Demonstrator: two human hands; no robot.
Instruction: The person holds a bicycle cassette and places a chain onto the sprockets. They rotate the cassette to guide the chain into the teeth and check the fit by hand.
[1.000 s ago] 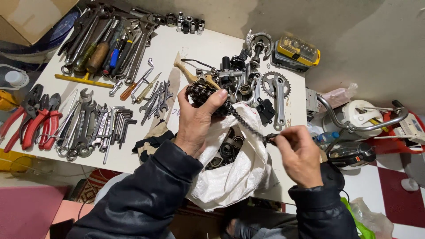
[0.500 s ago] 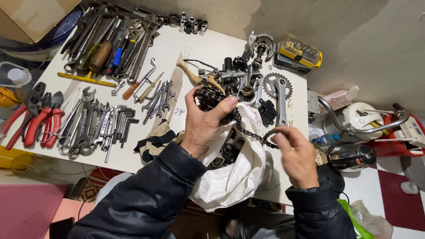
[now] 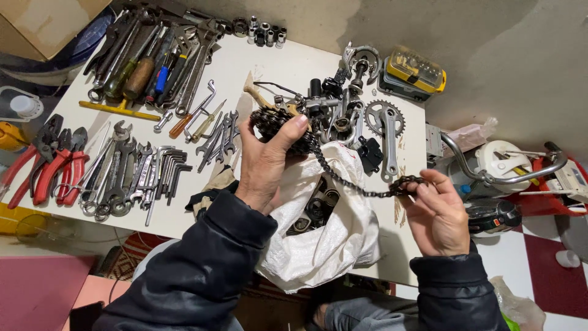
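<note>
My left hand [image 3: 266, 160] grips a dark, greasy bicycle sprocket cluster [image 3: 277, 124] above the white table [image 3: 257, 73]. A black bicycle chain [image 3: 349, 178] runs taut from the cluster down to the right. My right hand [image 3: 438, 211] pinches the chain's bunched far end near the table's right edge. Under both hands lies an open white woven sack [image 3: 324, 239] with dark round metal parts inside it.
Rows of wrenches [image 3: 135, 168], red-handled pliers [image 3: 52, 162] and screwdrivers [image 3: 147, 67] cover the table's left half. A crank arm with chainring [image 3: 386, 125], a yellow bit case [image 3: 413, 70] and sockets [image 3: 263, 32] lie at the back. A chrome handlebar [image 3: 496, 178] and clutter stand right.
My left hand has lifted the sprocket cluster a little toward the back. My right hand has moved right and the chain between them has pulled out straighter.
</note>
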